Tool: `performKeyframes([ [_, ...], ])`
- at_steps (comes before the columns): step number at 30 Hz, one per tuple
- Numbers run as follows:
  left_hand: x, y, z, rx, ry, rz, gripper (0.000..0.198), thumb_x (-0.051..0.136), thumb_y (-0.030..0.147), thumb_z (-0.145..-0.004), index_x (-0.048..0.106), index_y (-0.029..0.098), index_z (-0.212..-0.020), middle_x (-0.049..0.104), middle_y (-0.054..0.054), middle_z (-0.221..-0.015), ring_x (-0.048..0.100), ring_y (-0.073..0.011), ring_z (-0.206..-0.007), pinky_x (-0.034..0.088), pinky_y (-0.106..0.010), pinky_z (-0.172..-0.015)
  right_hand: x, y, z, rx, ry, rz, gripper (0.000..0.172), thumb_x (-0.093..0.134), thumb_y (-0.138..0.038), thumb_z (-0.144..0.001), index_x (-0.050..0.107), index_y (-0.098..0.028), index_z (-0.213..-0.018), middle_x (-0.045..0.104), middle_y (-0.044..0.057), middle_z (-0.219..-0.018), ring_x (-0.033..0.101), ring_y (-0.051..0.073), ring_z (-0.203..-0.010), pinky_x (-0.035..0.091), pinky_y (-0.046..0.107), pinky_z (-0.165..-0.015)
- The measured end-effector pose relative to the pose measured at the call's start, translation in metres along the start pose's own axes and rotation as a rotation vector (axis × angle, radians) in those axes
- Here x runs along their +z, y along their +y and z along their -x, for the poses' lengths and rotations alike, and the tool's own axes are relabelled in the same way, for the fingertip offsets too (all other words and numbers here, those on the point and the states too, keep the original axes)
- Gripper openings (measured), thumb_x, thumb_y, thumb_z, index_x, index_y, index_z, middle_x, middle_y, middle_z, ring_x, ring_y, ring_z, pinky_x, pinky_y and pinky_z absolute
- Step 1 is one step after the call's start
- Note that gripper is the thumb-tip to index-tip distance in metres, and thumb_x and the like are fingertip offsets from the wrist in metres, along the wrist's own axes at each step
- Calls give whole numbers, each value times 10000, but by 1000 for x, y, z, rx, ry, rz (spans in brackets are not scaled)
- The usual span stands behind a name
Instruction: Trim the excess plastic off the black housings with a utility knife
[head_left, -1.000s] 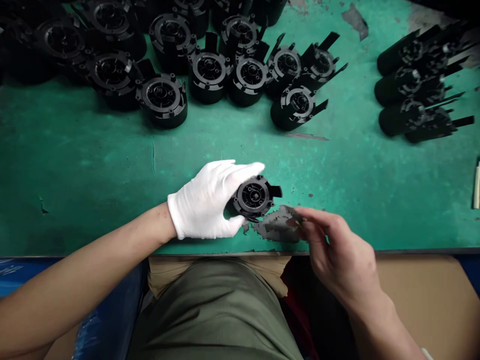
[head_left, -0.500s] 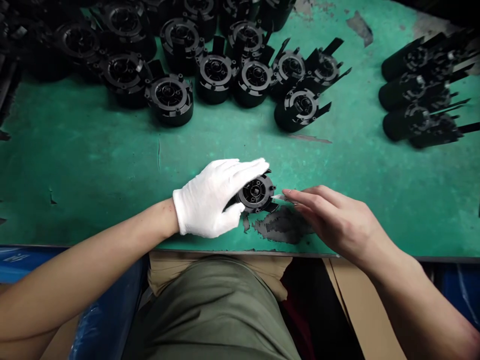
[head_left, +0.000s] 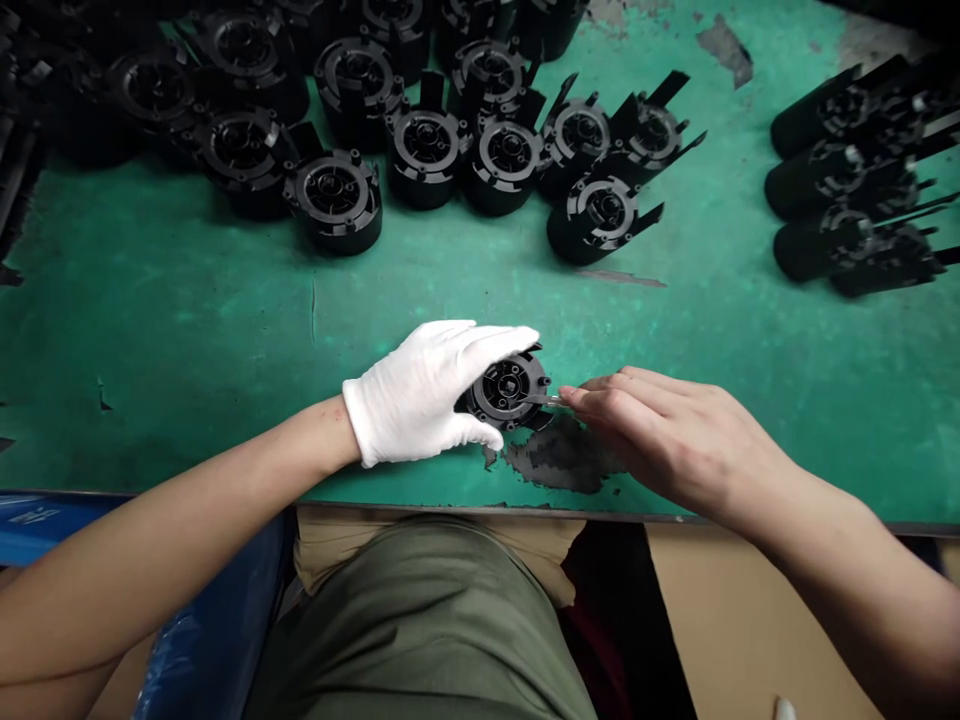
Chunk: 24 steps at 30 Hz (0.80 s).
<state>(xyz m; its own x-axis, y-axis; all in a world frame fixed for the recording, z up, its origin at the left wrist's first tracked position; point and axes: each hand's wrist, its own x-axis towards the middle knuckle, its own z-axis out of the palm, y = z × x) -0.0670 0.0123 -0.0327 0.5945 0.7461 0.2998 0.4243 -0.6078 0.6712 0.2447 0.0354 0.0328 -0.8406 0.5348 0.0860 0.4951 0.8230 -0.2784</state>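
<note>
In a white glove, my left hand (head_left: 424, 395) curls round the left side of a round black plastic housing (head_left: 534, 372), thumb below and fingers above. The housing stands on the green table with its ribbed, open-work end facing up. My bare right hand (head_left: 667, 425) pinches a small knife-like tool with a thin metal blade (head_left: 538, 400). The blade points left and its tip lies over the right part of the housing's top. My fingers hide the tool's handle.
Several similar black housings (head_left: 335, 195) stand across the back of the green table (head_left: 225, 300). More of them (head_left: 821, 245) lie on their sides at the right. A worn dark patch (head_left: 566, 460) marks the tabletop near its front edge. Blue plastic (head_left: 214, 630) hangs below at left.
The blade has moved left from the housing's right edge to over its top. My left thumb has shifted slightly down and right along the housing.
</note>
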Motion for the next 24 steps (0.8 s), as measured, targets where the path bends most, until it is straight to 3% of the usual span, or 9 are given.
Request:
performKeyframes([
  [3,-2,1,-2,7,-18,12,1051,966,523,-846,409,191,-1673,628,-212,-1624,643,-397,-1477,493,-515,-1255,0,3,-2,-128,-32,52,36,638,-161,-1094,658,-187,-1082,681,15,-861,615,154,-733,479,306,-657],
  [9,-2,2,-1,-4,-16,10,1034,959,508,-858,407,193,-1674,635,-208,-1617,651,-397,-1461,502,-526,-1240,-4,-12,1,-116,-52,176,63,654,-153,-1088,607,-182,-1058,650,18,-875,572,159,-745,423,327,-638],
  [16,-1,2,-2,-1,-8,14,1014,942,501,-879,397,212,-1683,637,-203,-1613,666,-395,-1439,513,-529,-1222,-10,-16,-1,-186,-73,263,108,608,-74,-1081,631,-121,-1175,700,50,-921,621,188,-818,451,335,-679],
  [24,-2,3,-2,1,-8,2,983,923,489,-896,398,204,-1677,647,-205,-1598,668,-402,-1424,505,-546,-1230,-7,-8,-3,-231,-63,237,109,589,-105,-1099,635,-149,-1187,723,42,-917,645,176,-790,482,320,-661],
])
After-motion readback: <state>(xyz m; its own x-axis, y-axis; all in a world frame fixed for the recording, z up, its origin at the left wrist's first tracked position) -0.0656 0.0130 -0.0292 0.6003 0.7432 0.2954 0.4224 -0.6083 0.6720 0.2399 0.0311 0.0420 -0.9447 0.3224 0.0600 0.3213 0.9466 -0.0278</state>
